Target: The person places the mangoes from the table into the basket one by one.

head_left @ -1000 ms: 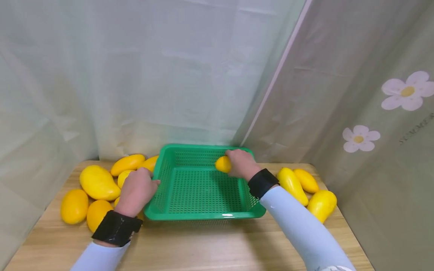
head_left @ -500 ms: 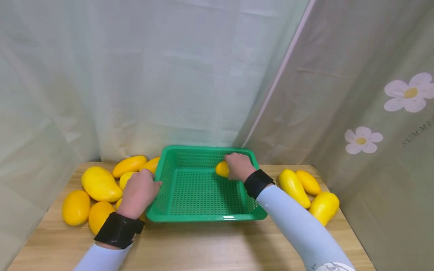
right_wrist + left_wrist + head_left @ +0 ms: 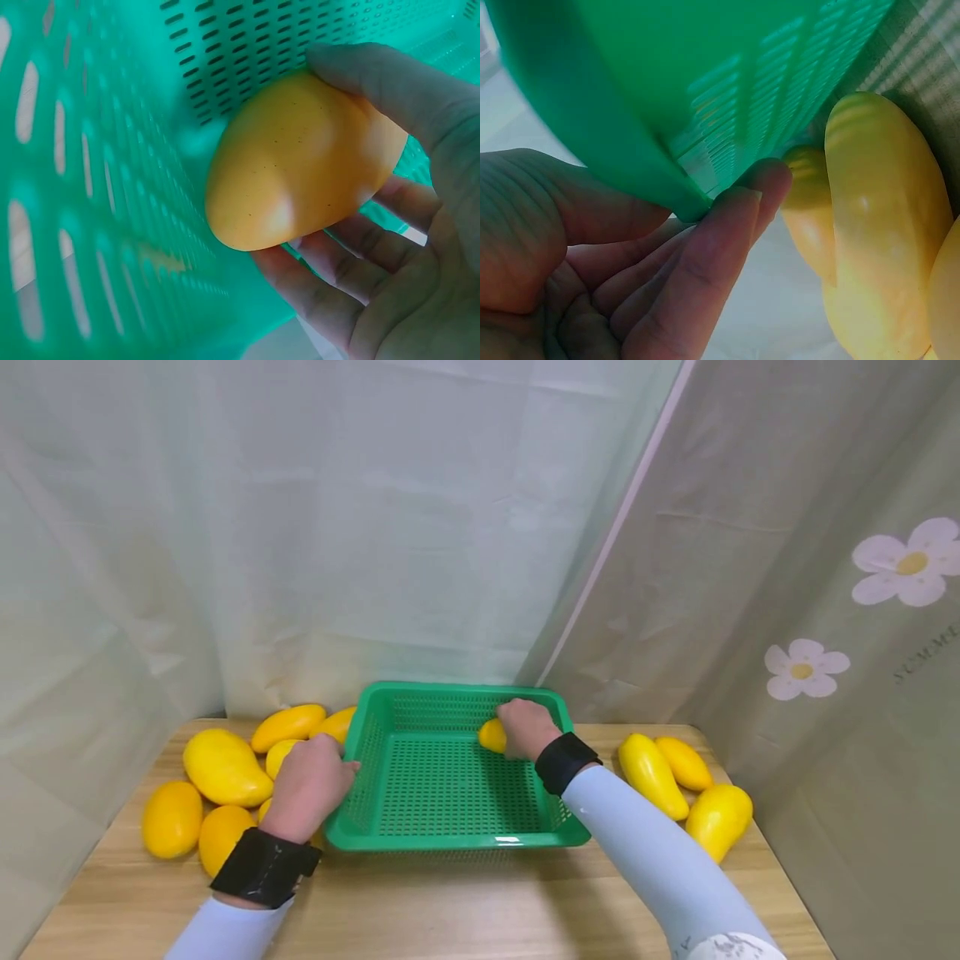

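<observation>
A green perforated plastic basket [image 3: 450, 842] stands on the wooden table. My left hand [image 3: 313, 785] grips its left rim; in the left wrist view the thumb and fingers [image 3: 705, 277] pinch the rim [image 3: 676, 196] from both sides. Inside the basket, at the back right corner, my right hand [image 3: 529, 729] holds a yellow mango [image 3: 492, 736]. The right wrist view shows this mango [image 3: 300, 165] between thumb and fingers, close against the basket's walls [image 3: 112, 187]. Part of it is hidden by the hand in the head view.
Several mangoes [image 3: 225, 767] lie to the left of the basket, some partly behind my left hand. Three more mangoes [image 3: 717, 818] rest at the right, beside my right sleeve [image 3: 645, 852]. A pale curtain [image 3: 420, 527] hangs right behind the table [image 3: 450, 910].
The whole head view shifts slightly to the right and down. My right forearm swings a little leftward, while both hands keep their holds on the rim and the mango.
</observation>
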### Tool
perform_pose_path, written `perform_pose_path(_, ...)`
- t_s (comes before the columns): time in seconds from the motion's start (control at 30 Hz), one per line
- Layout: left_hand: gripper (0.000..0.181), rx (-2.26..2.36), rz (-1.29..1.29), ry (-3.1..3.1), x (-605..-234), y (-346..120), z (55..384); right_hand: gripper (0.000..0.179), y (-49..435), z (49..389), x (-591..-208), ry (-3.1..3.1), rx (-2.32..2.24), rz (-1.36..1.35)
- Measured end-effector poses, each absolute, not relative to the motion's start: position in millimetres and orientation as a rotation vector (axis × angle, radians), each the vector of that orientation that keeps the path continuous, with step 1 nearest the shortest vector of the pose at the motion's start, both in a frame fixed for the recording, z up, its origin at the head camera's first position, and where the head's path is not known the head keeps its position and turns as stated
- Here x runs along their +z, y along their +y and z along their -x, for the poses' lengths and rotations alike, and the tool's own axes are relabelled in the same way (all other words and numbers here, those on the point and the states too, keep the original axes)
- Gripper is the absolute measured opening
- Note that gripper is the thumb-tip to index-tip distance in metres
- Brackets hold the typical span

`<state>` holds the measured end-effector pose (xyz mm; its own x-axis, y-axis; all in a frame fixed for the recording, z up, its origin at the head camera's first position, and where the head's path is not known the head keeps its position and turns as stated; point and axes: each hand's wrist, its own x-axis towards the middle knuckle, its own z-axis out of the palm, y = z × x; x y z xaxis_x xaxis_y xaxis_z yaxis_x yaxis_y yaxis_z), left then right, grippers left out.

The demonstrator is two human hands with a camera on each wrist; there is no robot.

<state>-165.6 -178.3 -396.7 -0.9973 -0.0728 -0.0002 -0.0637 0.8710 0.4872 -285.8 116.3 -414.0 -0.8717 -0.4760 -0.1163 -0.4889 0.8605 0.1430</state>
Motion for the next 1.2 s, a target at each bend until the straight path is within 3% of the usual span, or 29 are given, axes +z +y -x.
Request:
perform_pose_path(0.67,0.023,-0.793,-0.110,-2.996,-402.8,-182.5,168.5,0.048,109.1,286.5,-420.9,2.941,0.276,0.691)
perform_pose_path(0.83,0.023,-0.806,-0.119,-3.005,-412.2,-182.9,166.7,0.058,110.8,283.7,-422.7,2.911,0.295,0.705)
perform_pose_path(1.2,0.024,-0.781,-0.117,-2.987,-409.2,-190.3,178.9,0.071,132.4,275.0,-376.9,2.928,-0.057,0.692)
